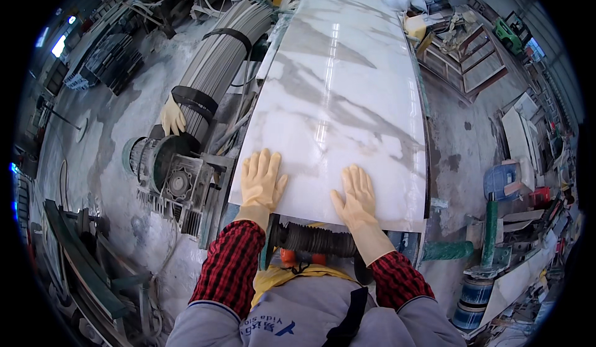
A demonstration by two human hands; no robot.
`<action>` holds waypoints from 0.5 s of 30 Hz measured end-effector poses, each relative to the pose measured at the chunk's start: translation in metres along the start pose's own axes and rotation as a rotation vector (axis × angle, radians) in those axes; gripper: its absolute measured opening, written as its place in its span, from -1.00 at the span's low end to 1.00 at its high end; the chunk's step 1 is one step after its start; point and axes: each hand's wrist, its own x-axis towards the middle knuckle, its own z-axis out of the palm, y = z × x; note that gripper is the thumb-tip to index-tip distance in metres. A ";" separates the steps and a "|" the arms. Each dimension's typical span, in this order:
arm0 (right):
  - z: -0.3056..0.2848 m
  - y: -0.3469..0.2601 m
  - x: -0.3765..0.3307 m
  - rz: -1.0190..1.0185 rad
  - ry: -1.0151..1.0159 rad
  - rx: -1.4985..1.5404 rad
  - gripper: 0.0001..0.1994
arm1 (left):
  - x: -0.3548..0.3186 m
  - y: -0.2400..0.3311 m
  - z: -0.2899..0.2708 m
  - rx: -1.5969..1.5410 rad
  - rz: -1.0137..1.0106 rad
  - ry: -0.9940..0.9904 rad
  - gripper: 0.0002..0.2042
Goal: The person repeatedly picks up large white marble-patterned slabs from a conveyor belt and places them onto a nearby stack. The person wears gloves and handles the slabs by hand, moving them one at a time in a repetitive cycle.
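A long polished white stone slab [372,92] with grey-brown veins stretches away in front of me. Both of my hands wear cream rubber gloves and red-and-black checked sleeve covers. My left hand [262,178] lies flat on the slab near its left front corner, thumb spread and fingers pointing away. Farther right, my right hand [357,197] rests flat by the front edge, its fingers close together and its thumb apart. Neither hand holds anything. Below the slab's front edge, between my wrists, a dark ribbed roller [313,238] shows.
Left of the slab stand a dusty motor [146,157] with a gearbox and a strapped bundle of long strips [226,55], with a loose glove [172,116] on it. A green post [490,232] and blue drums [473,297] stand at right. Farther back is a rusty metal frame [475,64].
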 end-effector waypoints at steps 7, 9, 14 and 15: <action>-0.022 0.020 -0.012 0.089 -0.087 0.062 -0.31 | -0.001 0.000 0.004 0.021 -0.003 0.018 -0.30; -0.026 0.030 -0.020 0.110 -0.100 0.040 -0.30 | -0.002 -0.001 0.005 0.020 0.004 0.028 -0.30; -0.026 0.055 -0.045 0.122 -0.029 -0.020 -0.27 | -0.006 -0.002 0.004 0.034 0.008 0.027 -0.29; -0.027 0.062 -0.050 0.137 -0.055 0.008 -0.27 | -0.006 -0.001 0.004 0.040 0.005 0.020 -0.29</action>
